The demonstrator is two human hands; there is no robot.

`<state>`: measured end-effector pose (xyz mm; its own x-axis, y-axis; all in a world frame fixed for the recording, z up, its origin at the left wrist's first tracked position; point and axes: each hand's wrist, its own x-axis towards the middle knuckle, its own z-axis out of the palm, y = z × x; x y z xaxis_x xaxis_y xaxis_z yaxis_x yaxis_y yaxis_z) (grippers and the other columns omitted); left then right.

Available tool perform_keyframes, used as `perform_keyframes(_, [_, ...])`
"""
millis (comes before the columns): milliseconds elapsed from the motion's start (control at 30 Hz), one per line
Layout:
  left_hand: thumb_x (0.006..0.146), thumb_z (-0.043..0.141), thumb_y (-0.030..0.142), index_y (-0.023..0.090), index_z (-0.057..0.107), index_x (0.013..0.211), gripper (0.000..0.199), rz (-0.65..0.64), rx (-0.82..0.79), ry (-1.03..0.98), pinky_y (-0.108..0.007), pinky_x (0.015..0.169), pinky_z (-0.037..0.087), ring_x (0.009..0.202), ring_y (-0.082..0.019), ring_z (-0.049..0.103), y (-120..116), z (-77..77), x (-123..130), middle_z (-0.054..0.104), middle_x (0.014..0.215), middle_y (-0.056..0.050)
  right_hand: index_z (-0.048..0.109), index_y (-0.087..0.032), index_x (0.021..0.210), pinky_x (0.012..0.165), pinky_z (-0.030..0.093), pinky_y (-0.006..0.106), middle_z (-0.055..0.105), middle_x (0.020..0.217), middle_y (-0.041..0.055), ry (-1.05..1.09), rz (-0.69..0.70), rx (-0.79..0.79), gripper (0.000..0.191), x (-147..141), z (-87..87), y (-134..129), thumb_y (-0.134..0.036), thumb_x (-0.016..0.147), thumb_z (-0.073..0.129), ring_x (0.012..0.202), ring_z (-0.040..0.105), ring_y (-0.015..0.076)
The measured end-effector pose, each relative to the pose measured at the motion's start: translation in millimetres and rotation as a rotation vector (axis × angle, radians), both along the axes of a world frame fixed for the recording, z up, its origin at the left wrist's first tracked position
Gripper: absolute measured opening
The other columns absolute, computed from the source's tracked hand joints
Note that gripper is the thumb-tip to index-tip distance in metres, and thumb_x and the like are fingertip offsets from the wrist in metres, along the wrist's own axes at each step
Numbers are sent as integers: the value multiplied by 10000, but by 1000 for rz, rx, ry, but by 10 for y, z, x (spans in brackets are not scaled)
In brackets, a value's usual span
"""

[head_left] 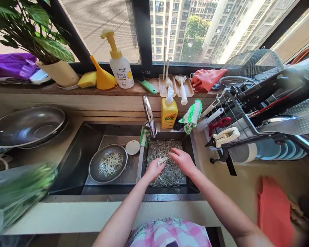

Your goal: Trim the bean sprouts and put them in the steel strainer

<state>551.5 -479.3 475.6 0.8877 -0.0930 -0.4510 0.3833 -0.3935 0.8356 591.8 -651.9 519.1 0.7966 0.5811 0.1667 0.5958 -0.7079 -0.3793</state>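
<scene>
Thin, pale bean sprouts [173, 175] fill the right sink basin, lying in what looks like water. My left hand [154, 170] is closed around a small bunch of them, whose ends stick out past the thumb. Close by on the right, my right hand [182, 160] has its fingers bent together at the bunch's edge; anything pinched in them is too small to make out. In the left basin [64, 175], a round metal pan [95, 168] holds a loose heap of sprouts. A white round disc [132, 147] lies beside the pan.
Above the basins stands the faucet [149, 116], with a yellow soap bottle [169, 113] and a green-striped cloth [192, 115] beside it. A dish rack [244, 120] crowds the right. Bagged greens [25, 192] and a large wok [28, 125] sit left.
</scene>
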Motion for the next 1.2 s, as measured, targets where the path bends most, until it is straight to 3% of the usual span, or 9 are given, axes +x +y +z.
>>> perform_keyframes(133, [704, 496, 337, 160, 501, 712, 177, -30, -12, 5, -211, 451, 342, 422, -86, 444, -4, 68, -18, 492, 516, 41, 591, -188, 869, 648, 403, 253, 591, 829, 58, -36, 96, -259, 132, 125, 3, -48, -163, 798, 484, 781, 527, 170])
perform_keyframes(267, [713, 490, 361, 165, 479, 708, 197, -38, -88, 41, -193, 425, 324, 409, -73, 426, -14, 77, -58, 461, 509, 51, 559, -162, 746, 616, 372, 248, 562, 736, 65, -4, 110, -308, 96, 120, -37, -19, -120, 777, 479, 702, 506, 163])
perform_keyframes(367, [727, 474, 356, 161, 489, 725, 196, -21, -122, 56, -195, 422, 323, 399, -70, 417, -31, 79, -71, 463, 514, 51, 541, -157, 758, 601, 366, 237, 550, 730, 56, 109, -30, -145, 114, 78, -63, 16, -99, 763, 443, 669, 497, 147])
perform_keyframes(467, [740, 462, 332, 155, 518, 735, 186, -20, 0, 24, -210, 468, 341, 443, -89, 456, -38, 118, -50, 505, 532, 31, 530, -166, 853, 600, 377, 225, 548, 751, 34, 208, -213, 186, 159, 30, -13, 27, -151, 810, 377, 656, 498, 128])
perform_keyframes(567, [738, 474, 292, 156, 552, 751, 158, -68, 266, -70, -233, 568, 360, 626, -142, 546, -37, 192, -16, 597, 670, -33, 534, -186, 939, 645, 387, 227, 569, 824, 39, 230, -129, 369, 198, -20, 115, 34, -202, 844, 361, 722, 517, 129])
perform_keyframes(700, [770, 443, 303, 178, 561, 858, 193, -159, 503, -84, -248, 631, 358, 783, -185, 577, -51, 281, 0, 633, 830, -84, 579, -200, 893, 661, 358, 239, 570, 807, 45, 137, 81, 140, 176, -62, 249, 71, -235, 839, 415, 761, 504, 147])
perform_keyframes(800, [795, 403, 326, 186, 551, 884, 222, -199, 590, -74, -253, 620, 356, 785, -196, 588, -75, 316, -8, 637, 832, -94, 585, -179, 758, 613, 325, 241, 538, 700, 40, 28, 94, -77, 164, -75, 249, 113, -215, 825, 440, 685, 472, 143])
perform_keyframes(900, [804, 389, 318, 189, 541, 902, 223, -220, 609, -83, -256, 614, 357, 791, -202, 591, -99, 332, -12, 637, 848, -97, 561, -168, 683, 598, 314, 242, 519, 666, 35, -14, 67, -124, 146, -100, 204, 155, -151, 788, 459, 651, 456, 140])
perform_keyframes(1200, [823, 377, 315, 202, 519, 932, 212, -220, 624, -124, -252, 622, 364, 789, -187, 589, -127, 414, -50, 623, 869, -82, 620, -175, 756, 551, 363, 216, 599, 686, 20, 411, -253, 418, 178, 38, 87, 128, -259, 775, 464, 609, 508, 124])
